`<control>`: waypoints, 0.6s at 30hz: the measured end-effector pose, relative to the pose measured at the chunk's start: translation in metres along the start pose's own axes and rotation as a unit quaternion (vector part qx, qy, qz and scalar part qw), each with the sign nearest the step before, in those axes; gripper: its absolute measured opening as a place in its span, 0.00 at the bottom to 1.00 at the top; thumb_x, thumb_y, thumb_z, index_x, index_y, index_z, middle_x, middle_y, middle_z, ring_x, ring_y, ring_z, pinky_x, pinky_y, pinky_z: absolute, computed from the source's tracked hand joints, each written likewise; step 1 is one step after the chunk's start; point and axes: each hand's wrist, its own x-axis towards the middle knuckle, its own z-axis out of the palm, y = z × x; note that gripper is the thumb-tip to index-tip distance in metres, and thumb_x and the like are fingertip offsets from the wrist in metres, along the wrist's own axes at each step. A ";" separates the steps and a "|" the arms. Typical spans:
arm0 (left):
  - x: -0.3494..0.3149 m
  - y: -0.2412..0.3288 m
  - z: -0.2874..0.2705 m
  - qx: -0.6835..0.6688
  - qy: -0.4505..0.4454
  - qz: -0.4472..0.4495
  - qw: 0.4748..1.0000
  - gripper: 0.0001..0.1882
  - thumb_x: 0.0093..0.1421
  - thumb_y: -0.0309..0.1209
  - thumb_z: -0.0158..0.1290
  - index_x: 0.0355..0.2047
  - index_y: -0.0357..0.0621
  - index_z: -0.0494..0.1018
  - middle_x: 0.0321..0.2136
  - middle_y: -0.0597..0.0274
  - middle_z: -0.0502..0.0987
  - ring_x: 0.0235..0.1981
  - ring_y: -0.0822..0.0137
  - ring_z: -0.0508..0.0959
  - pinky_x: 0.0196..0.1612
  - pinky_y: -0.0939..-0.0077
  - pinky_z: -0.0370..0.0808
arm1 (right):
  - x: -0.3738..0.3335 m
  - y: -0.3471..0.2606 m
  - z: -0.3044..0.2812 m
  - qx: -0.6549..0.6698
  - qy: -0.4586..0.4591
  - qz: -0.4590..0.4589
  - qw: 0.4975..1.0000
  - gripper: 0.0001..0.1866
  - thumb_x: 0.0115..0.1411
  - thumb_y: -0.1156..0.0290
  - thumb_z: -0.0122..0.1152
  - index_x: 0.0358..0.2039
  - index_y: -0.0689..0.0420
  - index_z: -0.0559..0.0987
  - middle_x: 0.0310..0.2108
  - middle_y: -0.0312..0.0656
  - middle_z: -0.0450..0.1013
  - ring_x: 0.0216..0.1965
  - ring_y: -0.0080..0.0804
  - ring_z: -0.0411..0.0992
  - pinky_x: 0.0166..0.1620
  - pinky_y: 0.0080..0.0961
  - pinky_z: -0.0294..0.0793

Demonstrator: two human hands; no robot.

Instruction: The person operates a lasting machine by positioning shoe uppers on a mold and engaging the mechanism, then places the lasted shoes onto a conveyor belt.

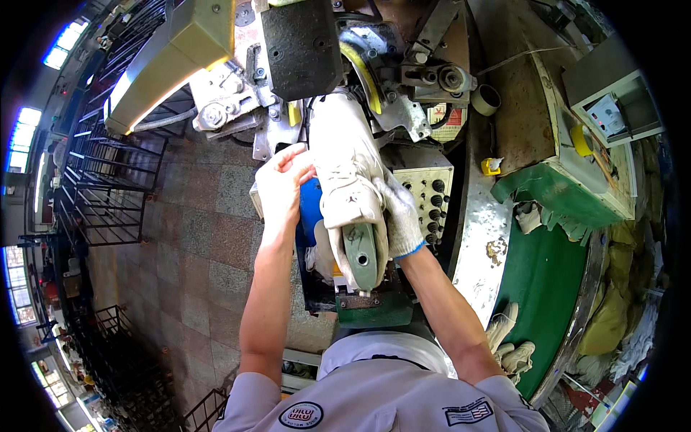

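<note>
A cream lace-up shoe upper (343,142) on a green shoe last (361,261) points away from me, its toe end under the black block (301,54) of a machine. My bare left hand (283,181) is beside the shoe's left side, fingers stretched out toward it; whether they touch it I cannot make out. On the other side my right hand (400,217), in a white knitted glove with a blue cuff, grips the shoe near its opening. Its fingers are partly hidden by the shoe. Metal clamps and a yellow-edged curved guide (362,75) flank the toe.
A control panel with black knobs (436,209) stands right of the shoe. Farther right, a green conveyor belt (541,288) carries several cream shoes (517,356). A wooden bench (529,101) holds yellow tape (581,140). Black metal racks (108,180) line the left, beyond the tiled floor (194,266).
</note>
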 end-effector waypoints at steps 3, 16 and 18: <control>0.005 -0.005 0.002 -0.051 0.018 0.006 0.999 0.22 0.59 0.21 0.62 0.53 0.26 0.74 0.41 0.51 0.82 0.37 0.67 0.83 0.42 0.77 0.81 | 0.017 0.009 0.006 0.032 0.007 -0.011 0.999 0.27 0.68 0.66 0.59 0.65 0.63 0.70 0.57 0.42 0.74 0.54 0.28 0.73 0.57 0.26 0.72; -0.041 -0.064 0.010 -0.154 -0.125 -0.085 0.976 0.20 0.72 0.36 0.45 0.56 0.33 0.72 0.47 0.58 0.79 0.45 0.69 0.79 0.53 0.73 0.76 | 0.038 0.030 0.001 -0.003 0.072 -0.023 0.997 0.18 0.67 0.64 0.61 0.49 0.65 0.81 0.41 0.41 0.80 0.40 0.26 0.77 0.44 0.24 0.76; -0.035 -0.074 0.012 -0.115 -0.126 -0.036 0.985 0.20 0.72 0.35 0.45 0.55 0.32 0.72 0.48 0.57 0.79 0.47 0.69 0.79 0.54 0.74 0.75 | 0.042 0.035 -0.004 -0.026 0.069 -0.037 0.997 0.16 0.67 0.64 0.60 0.47 0.65 0.82 0.41 0.40 0.80 0.39 0.24 0.76 0.44 0.23 0.76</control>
